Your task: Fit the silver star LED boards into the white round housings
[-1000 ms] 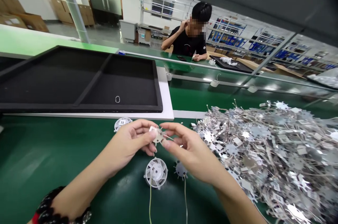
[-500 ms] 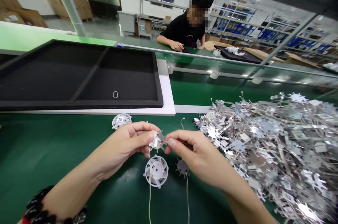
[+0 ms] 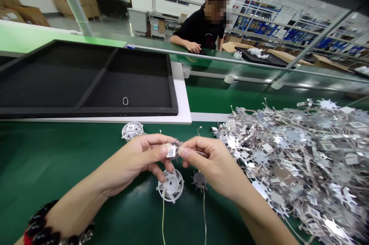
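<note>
Between both hands (image 3: 173,156), metal disc (image 3: 174,152)

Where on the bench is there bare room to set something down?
Bare green bench lies between the black tray and the left forearm. A narrower patch lies between the two cables below the white wheel. The right side is crowded with heaped metal plates.

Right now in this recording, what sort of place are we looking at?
Probably a small-parts assembly workshop: a heap of loose metal parts lies on a green worktop, beside a white fan-like wheel, with tall racks behind.
</note>
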A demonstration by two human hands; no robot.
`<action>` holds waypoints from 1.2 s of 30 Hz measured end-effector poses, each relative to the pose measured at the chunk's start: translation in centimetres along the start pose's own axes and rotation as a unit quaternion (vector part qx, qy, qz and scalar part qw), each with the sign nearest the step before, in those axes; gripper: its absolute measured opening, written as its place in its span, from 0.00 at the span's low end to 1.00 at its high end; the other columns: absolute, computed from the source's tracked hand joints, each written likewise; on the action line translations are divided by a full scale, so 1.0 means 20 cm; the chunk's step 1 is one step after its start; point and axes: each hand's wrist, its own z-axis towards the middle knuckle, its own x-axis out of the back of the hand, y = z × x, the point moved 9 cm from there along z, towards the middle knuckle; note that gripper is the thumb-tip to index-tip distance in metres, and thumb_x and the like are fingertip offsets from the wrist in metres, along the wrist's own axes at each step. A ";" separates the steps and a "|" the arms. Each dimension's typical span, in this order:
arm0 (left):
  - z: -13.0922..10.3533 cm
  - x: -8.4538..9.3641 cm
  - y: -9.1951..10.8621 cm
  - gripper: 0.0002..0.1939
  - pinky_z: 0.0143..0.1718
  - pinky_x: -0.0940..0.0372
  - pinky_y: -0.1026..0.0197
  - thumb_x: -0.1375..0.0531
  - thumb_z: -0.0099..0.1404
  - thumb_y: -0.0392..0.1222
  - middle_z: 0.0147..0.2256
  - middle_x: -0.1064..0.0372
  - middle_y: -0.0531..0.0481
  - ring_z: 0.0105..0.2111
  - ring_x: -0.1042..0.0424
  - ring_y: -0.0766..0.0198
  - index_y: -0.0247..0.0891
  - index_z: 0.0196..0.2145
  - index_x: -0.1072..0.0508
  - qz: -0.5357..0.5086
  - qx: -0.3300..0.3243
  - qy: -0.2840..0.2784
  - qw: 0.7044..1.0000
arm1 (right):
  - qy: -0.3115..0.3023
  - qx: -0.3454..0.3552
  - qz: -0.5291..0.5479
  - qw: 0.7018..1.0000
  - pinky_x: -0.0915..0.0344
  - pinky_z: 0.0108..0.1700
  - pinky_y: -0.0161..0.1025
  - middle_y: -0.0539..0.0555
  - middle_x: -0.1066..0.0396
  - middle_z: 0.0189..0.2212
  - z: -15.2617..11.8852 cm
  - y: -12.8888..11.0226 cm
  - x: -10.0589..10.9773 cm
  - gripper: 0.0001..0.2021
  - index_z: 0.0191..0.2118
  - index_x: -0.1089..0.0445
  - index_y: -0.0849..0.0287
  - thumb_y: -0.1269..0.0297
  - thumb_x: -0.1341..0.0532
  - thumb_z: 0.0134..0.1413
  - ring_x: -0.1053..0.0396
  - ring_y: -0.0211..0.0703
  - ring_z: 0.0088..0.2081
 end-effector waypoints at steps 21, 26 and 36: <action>0.00 0.06 0.08 0.11 0.32 0.31 0.68 0.25 0.58 0.51 0.29 0.23 0.53 0.28 0.29 0.67 0.43 0.30 0.16 0.169 -0.046 0.083 0.981 | -0.063 -0.052 -0.082 0.993 0.46 0.26 0.34 0.48 0.32 0.23 -0.04 0.03 0.00 0.13 0.32 0.22 0.59 0.56 0.36 0.65 0.43 0.35 0.25; -0.05 0.10 0.10 0.15 0.38 0.30 0.63 0.31 0.65 0.57 0.41 0.19 0.52 0.38 0.24 0.59 0.53 0.47 0.16 0.418 -0.026 0.013 0.908 | -0.019 -0.042 -0.140 0.989 0.45 0.26 0.36 0.50 0.32 0.24 -0.06 0.00 0.11 0.16 0.32 0.23 0.57 0.53 0.39 0.66 0.40 0.38 0.25; -0.06 -0.06 -0.08 0.34 0.71 0.43 0.39 0.28 0.65 0.48 0.74 0.46 0.50 0.72 0.43 0.38 0.59 0.67 0.30 0.545 0.012 -0.137 0.827 | 0.015 0.003 -0.156 0.988 0.42 0.26 0.35 0.49 0.33 0.24 -0.04 -0.03 0.16 0.19 0.28 0.28 0.56 0.51 0.40 0.67 0.39 0.36 0.24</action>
